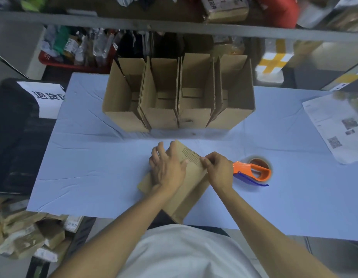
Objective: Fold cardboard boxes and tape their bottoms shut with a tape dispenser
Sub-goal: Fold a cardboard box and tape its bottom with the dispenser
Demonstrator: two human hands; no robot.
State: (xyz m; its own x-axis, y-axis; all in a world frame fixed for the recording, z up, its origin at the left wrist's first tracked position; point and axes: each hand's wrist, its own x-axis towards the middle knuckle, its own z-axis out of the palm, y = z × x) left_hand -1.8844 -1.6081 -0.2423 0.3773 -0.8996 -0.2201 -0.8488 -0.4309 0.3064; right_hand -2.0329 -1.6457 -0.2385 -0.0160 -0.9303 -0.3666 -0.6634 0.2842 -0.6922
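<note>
A small brown cardboard box (191, 183) lies tilted on the light blue table cover (89, 163), its near end over the table's front edge. My left hand (167, 166) presses flat on its upper face, fingers spread over the far flap. My right hand (217, 167) pinches the box's right edge beside the printed text. An orange tape dispenser (252, 170) with a brown tape roll and blue blade guard lies on the table just right of my right hand, not held.
Several folded open-topped cardboard boxes (178, 97) stand in a row at the back of the table. A printed paper sheet (334, 129) lies at the right edge. A black bin with a white label (47, 99) stands to the left. Shelving with goods rises behind.
</note>
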